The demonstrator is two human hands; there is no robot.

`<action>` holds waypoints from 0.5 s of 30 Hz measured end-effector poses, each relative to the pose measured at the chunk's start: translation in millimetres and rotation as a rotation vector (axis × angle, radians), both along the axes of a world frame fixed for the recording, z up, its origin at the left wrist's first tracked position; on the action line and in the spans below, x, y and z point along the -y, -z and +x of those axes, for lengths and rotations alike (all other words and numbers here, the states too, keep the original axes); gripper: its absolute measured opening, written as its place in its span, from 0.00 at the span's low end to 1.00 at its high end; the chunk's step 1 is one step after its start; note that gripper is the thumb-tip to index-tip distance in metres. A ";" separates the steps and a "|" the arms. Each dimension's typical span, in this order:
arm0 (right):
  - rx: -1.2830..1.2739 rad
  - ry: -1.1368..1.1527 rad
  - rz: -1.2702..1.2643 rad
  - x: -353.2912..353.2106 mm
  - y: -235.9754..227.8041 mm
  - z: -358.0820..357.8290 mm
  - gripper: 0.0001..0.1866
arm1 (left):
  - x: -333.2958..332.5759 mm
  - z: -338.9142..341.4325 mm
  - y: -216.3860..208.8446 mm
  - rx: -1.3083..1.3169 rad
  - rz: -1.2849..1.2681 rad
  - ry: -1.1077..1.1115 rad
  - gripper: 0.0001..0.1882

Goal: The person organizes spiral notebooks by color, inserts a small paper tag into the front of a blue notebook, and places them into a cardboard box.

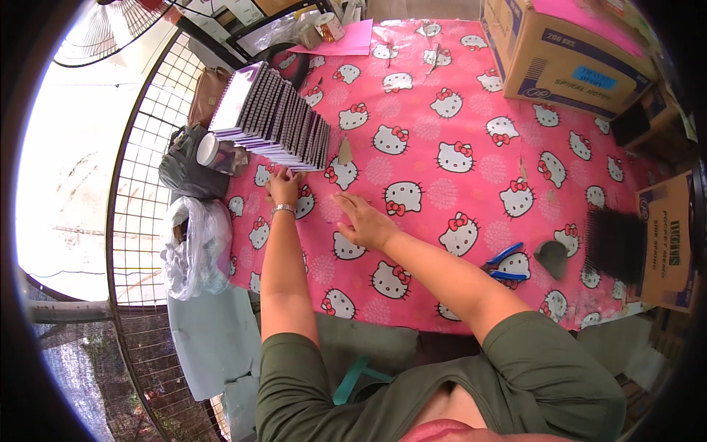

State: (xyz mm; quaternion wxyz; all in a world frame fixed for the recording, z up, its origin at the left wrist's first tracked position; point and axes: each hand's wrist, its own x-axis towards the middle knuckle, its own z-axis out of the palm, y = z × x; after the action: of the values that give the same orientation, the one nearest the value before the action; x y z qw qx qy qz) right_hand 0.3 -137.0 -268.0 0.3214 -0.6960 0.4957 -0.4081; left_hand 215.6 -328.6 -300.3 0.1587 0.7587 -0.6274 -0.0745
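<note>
A tall stack of spiral notebooks [276,121] leans at the back left of the table, their black coil bindings facing right. My left hand [283,188], with a watch or bracelet at the wrist, reaches to the stack's near lower edge. Its fingertips are against or just beside the bottom notebooks, slightly apart, and grip none that I can see. Off to the right of the stack, my right hand [366,222] rests palm down over the pink tablecloth [442,195], its fingers stretched out and holding nothing.
Blue-handled pliers [507,265] lie at the right near a dark grey piece [551,259] and a black mesh-like bundle [615,245]. Cardboard boxes [578,66] stand along the right side. Plastic bags [195,254] and a white-lidded tub [209,150] sit at the left.
</note>
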 end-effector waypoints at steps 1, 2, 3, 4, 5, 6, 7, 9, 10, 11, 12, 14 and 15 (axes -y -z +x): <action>-0.009 0.017 -0.006 1.0 1.4 1.2 0.33 | -6.6 -6.6 -2.8 0.015 -0.017 -0.044 0.35; -0.019 0.034 -0.012 1.0 2.6 2.9 0.33 | -21.3 -14.2 -1.4 -0.013 -0.025 -0.058 0.36; -0.002 0.059 -0.034 3.9 6.2 3.0 0.33 | -32.5 -29.9 -0.6 0.057 -0.042 -0.027 0.37; 0.006 0.092 -0.057 3.8 14.2 1.0 0.33 | -45.2 -48.2 2.3 0.120 -0.062 0.010 0.38; 0.017 0.113 -0.084 1.7 17.9 2.3 0.33 | -61.0 -53.8 2.2 0.171 -0.040 0.061 0.38; -0.001 0.097 -0.096 -1.5 18.8 4.1 0.33 | -78.3 -54.6 -0.3 0.224 -0.019 0.109 0.39; -0.025 0.094 -0.104 -4.6 23.1 1.5 0.33 | -94.6 -60.0 -6.6 0.235 0.051 0.170 0.38; -0.076 0.120 -0.139 -16.9 34.7 0.0 0.34 | -124.7 -65.1 -20.5 0.249 0.106 0.268 0.36; -0.124 0.133 -0.166 -30.1 41.4 -4.0 0.34 | -138.2 -64.1 -20.7 0.229 0.094 0.294 0.35; -0.157 0.103 -0.131 -49.6 38.8 -14.1 0.32 | -149.3 -65.5 -18.5 0.210 0.099 0.306 0.35; -0.184 0.072 -0.095 -70.3 31.2 -22.8 0.30 | -158.9 -63.3 -17.8 0.195 0.104 0.318 0.34; -0.143 -0.022 -0.024 -115.7 21.7 -44.2 0.26 | -174.8 -53.4 -9.3 0.213 0.092 0.316 0.35; -0.113 -0.070 0.015 -139.9 16.8 -57.0 0.24 | -184.9 -48.2 -7.8 0.224 0.098 0.302 0.34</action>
State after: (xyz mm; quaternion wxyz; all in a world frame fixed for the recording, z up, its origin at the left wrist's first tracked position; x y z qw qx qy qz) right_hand -56.7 2.9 -284.8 0.3120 -0.7326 0.4914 -0.3527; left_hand 167.4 -143.7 -292.5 0.0380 0.6661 -0.7437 -0.0430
